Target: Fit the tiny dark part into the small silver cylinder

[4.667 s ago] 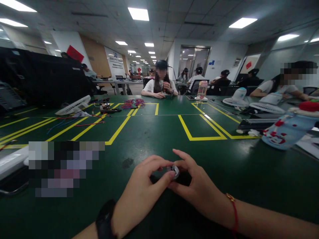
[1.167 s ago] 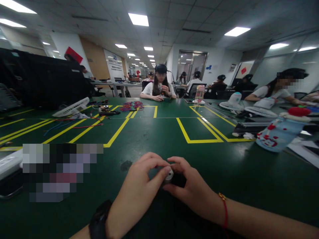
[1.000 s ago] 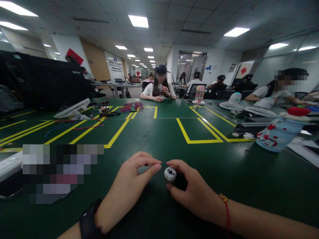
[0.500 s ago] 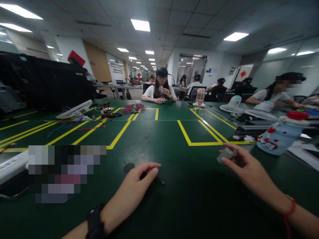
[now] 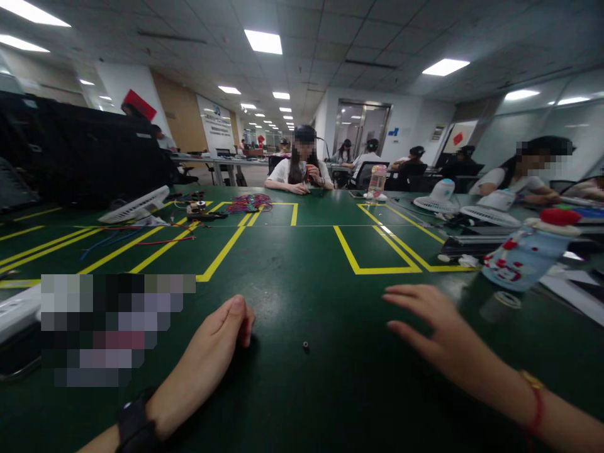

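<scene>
My left hand (image 5: pixel 224 333) rests at the left of the green table, its fingers curled in and the thumb on top; whatever may be inside is hidden. My right hand (image 5: pixel 431 327) hovers over the table with fingers spread and nothing in them. Between the two hands lies a small dark ring-shaped piece (image 5: pixel 306 345), touched by neither. To the right of my right hand, a roll of clear tape (image 5: pixel 501 307) sits on the table, apart from the fingers.
A blue snowman bottle (image 5: pixel 523 258) stands behind the tape roll. White fans (image 5: pixel 441 198) and metal rails (image 5: pixel 472 242) are at the right. Tangled wires (image 5: pixel 250 202), a tilted white fan (image 5: pixel 136 206) and a power strip (image 5: pixel 19 311) lie leftward. A person (image 5: pixel 302 167) sits opposite.
My right hand has let go of the tape roll, which now sits near the bottle, and has moved left. My left hand has drawn back leftward from the small ring-shaped piece and curled up.
</scene>
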A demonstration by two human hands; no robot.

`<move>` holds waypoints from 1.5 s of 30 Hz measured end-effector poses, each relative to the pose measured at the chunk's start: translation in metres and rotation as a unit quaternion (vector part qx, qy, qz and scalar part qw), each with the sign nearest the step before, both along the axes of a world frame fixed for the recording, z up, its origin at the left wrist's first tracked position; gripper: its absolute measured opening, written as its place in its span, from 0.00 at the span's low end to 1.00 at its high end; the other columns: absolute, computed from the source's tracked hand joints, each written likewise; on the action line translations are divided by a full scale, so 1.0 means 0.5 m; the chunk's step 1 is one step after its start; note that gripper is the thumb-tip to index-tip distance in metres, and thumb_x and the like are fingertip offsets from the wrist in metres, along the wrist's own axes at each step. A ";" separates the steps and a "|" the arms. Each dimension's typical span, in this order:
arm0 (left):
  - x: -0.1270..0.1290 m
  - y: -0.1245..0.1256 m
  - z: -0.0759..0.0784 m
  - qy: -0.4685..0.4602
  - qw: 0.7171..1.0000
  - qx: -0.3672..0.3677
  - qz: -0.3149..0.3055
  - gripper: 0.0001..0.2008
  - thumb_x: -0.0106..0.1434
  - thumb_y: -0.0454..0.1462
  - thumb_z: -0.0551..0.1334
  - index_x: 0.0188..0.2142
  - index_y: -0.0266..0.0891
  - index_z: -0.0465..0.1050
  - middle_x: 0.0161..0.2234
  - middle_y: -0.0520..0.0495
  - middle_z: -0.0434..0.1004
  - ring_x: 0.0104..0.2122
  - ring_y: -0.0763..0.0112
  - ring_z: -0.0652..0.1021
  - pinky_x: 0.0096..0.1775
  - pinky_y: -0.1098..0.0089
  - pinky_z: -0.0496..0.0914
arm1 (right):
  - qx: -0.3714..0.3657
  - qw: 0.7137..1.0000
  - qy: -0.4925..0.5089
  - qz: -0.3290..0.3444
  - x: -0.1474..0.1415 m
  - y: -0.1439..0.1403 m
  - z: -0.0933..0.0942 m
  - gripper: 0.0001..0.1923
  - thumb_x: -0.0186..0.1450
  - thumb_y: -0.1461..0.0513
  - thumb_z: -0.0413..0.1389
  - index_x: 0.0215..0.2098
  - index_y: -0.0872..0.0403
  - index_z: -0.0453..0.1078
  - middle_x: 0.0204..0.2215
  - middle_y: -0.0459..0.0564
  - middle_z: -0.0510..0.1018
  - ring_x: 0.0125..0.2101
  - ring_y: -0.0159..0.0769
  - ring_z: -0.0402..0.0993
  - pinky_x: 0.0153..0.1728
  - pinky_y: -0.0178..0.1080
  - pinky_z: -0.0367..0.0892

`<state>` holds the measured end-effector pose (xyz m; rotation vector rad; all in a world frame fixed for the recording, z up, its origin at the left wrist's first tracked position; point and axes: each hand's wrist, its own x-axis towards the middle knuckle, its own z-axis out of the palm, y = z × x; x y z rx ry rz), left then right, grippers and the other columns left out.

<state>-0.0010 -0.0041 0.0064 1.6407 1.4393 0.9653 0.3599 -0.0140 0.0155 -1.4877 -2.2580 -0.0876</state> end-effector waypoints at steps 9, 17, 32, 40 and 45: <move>-0.002 -0.004 -0.007 -0.042 0.999 0.014 -0.009 0.24 0.68 0.52 0.43 0.23 0.43 0.60 0.24 0.52 0.68 0.28 0.64 0.70 0.34 0.68 0.63 | -0.139 0.969 0.104 0.177 -0.223 0.017 -0.004 0.10 0.66 0.58 0.51 0.37 0.51 0.73 0.35 0.47 0.73 0.39 0.30 0.67 0.42 0.37 0.63; 0.001 0.003 -0.018 -0.075 0.997 -0.004 -0.009 0.24 0.69 0.51 0.43 0.24 0.42 0.62 0.25 0.52 0.68 0.28 0.66 0.70 0.35 0.68 0.65 | 0.017 0.947 0.051 -0.316 0.175 -0.017 0.088 0.19 0.63 0.50 0.49 0.41 0.53 0.72 0.42 0.53 0.74 0.40 0.38 0.71 0.39 0.41 0.63; -0.002 0.009 -0.026 -0.121 0.993 -0.010 -0.009 0.24 0.67 0.52 0.47 0.24 0.41 0.67 0.29 0.50 0.70 0.30 0.66 0.72 0.36 0.68 0.68 | -0.110 0.902 0.088 -0.407 0.284 -0.035 0.071 0.23 0.59 0.46 0.52 0.43 0.51 0.75 0.37 0.54 0.77 0.30 0.37 0.72 0.32 0.41 0.62; -0.003 0.006 -0.022 -0.098 0.995 -0.012 -0.005 0.23 0.68 0.51 0.46 0.26 0.41 0.69 0.27 0.51 0.71 0.30 0.65 0.72 0.36 0.67 0.67 | -0.149 0.903 0.141 -0.377 0.289 -0.036 0.023 0.33 0.61 0.47 0.52 0.61 0.49 0.59 0.43 0.56 0.76 0.35 0.40 0.75 0.36 0.42 0.66; 0.016 0.000 -0.011 0.016 1.000 0.009 -0.005 0.18 0.67 0.48 0.52 0.28 0.41 0.70 0.26 0.52 0.71 0.29 0.65 0.72 0.32 0.69 0.65 | -0.089 0.970 0.155 -0.163 0.113 -0.026 0.017 0.30 0.62 0.48 0.51 0.61 0.48 0.58 0.49 0.54 0.72 0.41 0.40 0.73 0.40 0.43 0.69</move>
